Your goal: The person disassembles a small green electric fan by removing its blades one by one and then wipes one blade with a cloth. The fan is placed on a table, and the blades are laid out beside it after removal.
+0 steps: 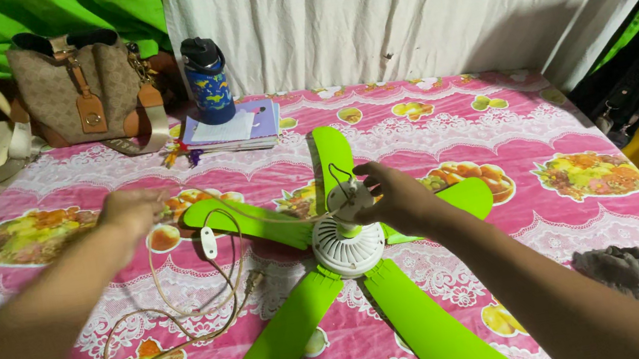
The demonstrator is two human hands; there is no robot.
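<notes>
A small ceiling fan with several bright green blades and a white motor hub lies flat on the pink fruit-print tablecloth. My right hand grips the top of the hub, where the cord comes out. My left hand is blurred and hovers over the cloth left of the fan, pinching the thin beige cord that loops across the cloth with a small white inline switch.
At the back stand a patterned brown handbag, a blue bottle with a black lid and a stack of notebooks. A grey crumpled cloth lies at the front right. A white curtain hangs behind.
</notes>
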